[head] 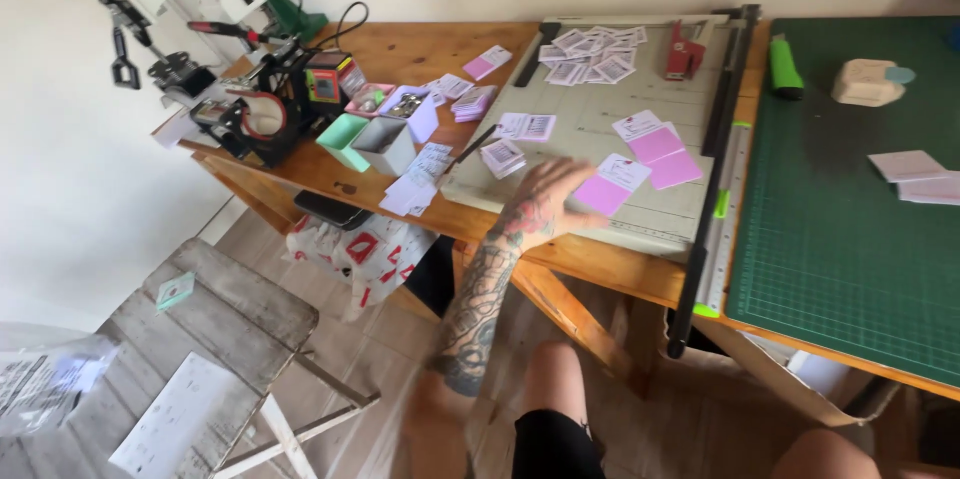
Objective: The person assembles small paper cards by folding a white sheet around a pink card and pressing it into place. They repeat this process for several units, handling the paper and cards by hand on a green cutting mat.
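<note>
Left hand (545, 204), fingers spread open, reaches flat over the paper cutter (660, 109) toward the pink card (602, 195) at three o'clock; right hand unseen.

Cards (640, 161) lie on the paper cutter (640, 89), cutting mat (850, 229) right.

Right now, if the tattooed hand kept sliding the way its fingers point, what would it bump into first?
Most likely the pink card right at the fingertips of the left hand, lying on the grey paper cutter board. The hand is blurred, so whether it already touches the card is unclear. A white label card lies just beyond.
</note>
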